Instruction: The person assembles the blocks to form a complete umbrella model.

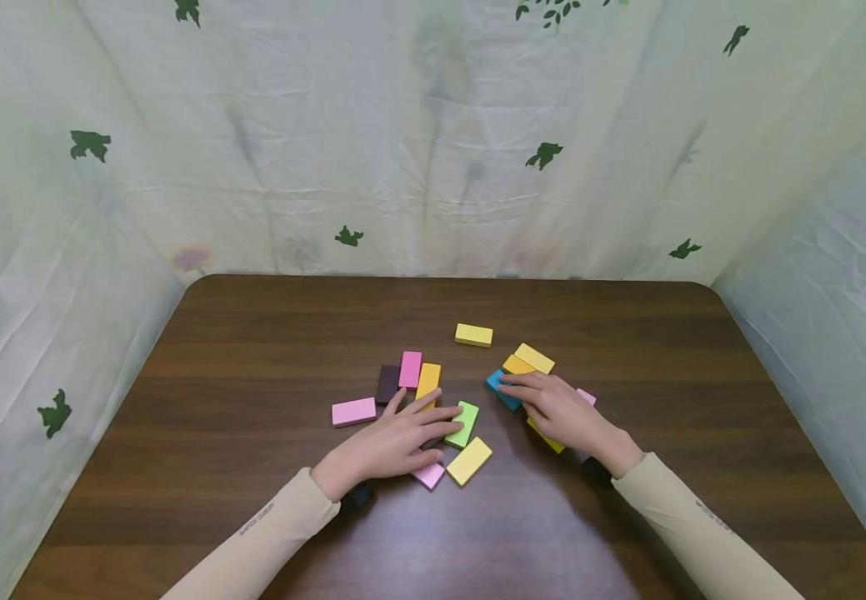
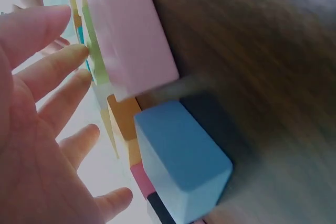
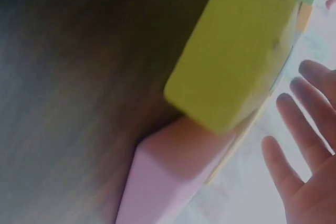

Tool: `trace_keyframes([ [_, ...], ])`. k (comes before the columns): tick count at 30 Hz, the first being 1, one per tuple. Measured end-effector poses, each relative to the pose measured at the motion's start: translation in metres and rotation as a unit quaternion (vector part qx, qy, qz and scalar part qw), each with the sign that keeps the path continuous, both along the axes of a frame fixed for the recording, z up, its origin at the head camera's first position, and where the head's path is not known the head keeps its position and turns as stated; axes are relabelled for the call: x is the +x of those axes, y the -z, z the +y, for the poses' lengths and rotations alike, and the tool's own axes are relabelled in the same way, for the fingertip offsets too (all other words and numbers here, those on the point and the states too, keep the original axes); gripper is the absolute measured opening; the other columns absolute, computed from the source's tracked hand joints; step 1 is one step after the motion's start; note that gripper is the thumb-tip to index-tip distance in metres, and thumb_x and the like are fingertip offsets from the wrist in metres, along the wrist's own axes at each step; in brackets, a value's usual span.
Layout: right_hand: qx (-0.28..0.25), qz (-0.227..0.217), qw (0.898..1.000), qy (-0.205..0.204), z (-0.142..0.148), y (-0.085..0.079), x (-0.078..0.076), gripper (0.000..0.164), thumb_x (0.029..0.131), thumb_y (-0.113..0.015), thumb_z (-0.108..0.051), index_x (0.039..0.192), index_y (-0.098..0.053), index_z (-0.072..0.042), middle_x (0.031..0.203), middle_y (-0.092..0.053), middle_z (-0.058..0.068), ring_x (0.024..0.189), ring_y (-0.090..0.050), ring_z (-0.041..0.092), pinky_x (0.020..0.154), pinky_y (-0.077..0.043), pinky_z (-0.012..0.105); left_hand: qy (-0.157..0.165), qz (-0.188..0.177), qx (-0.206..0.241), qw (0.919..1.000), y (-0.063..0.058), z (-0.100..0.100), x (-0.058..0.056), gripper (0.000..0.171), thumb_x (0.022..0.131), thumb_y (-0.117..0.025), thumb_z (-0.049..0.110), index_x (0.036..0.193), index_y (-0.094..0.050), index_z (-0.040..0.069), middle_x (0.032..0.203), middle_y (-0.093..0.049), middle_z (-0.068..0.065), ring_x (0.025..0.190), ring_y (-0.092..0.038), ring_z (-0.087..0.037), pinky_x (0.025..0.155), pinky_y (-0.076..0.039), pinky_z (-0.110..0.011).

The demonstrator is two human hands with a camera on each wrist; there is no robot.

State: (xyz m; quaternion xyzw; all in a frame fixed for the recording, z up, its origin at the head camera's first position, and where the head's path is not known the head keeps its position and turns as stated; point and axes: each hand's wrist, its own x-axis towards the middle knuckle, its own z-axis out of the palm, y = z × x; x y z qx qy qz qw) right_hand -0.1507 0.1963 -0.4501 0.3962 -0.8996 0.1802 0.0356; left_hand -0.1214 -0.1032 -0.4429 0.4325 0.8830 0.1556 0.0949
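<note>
My left hand [image 1: 395, 437] spreads its straight fingers over a loose group of coloured blocks. Its fingertips overlap a green block [image 1: 463, 424] and an orange block [image 1: 428, 382] in the head view. A light pink block [image 1: 428, 475] sticks out below its thumb. The left wrist view also shows a blue block [image 2: 181, 150] under this hand, hidden from the head. My right hand [image 1: 560, 408] reaches over a second group, fingers extended, fingertips at a blue block [image 1: 503, 390]. Partly beneath it lie a yellow block [image 3: 233, 51] and a pink block [image 3: 168, 174].
A dark block [image 1: 387, 385], a magenta block [image 1: 410, 369] and a pink block [image 1: 353, 412] lie left of centre on the brown table [image 1: 252, 333]. A pale yellow block [image 1: 473, 335] lies farther back. A patterned curtain [image 1: 402, 150] surrounds the table's back and sides.
</note>
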Motion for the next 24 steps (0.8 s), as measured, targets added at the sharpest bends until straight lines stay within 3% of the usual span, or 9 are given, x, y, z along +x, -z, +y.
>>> trace_keyframes([
  [7, 0.014, -0.012, 1.000, 0.000, 0.006, -0.004, 0.001, 0.031, 0.089, -0.056, 0.004, 0.116, -0.069, -0.002, 0.125, -0.061, 0.009, 0.117, -0.055, 0.027, 0.098, -0.042, 0.045, -0.001, -0.017, -0.009, 0.9998, -0.001, -0.004, 0.000, 0.043, 0.097, -0.055, 0.028, 0.139, -0.053, 0.020, 0.149, -0.039, 0.006, 0.143, -0.015, -0.027, 0.106, -0.010, -0.065],
  [17, 0.019, -0.001, 1.000, -0.009, -0.004, 0.000, -0.002, 0.039, 0.087, -0.055, 0.004, 0.125, -0.064, -0.002, 0.130, -0.056, 0.011, 0.121, -0.050, 0.029, 0.100, -0.040, 0.044, -0.006, -0.004, -0.024, 0.9997, -0.002, 0.005, -0.002, 0.043, 0.099, -0.051, 0.028, 0.141, -0.050, 0.021, 0.150, -0.038, 0.004, 0.143, -0.017, -0.028, 0.105, -0.012, -0.067],
  [24, 0.022, 0.010, 1.000, -0.005, -0.014, 0.000, -0.006, 0.040, 0.088, -0.057, 0.002, 0.128, -0.061, -0.002, 0.128, -0.055, 0.014, 0.118, -0.051, 0.030, 0.097, -0.041, 0.045, 0.004, 0.047, -0.033, 0.9983, 0.001, 0.018, -0.002, 0.043, 0.098, -0.052, 0.017, 0.140, -0.051, 0.019, 0.147, -0.041, 0.001, 0.139, -0.023, -0.034, 0.102, -0.020, -0.067],
])
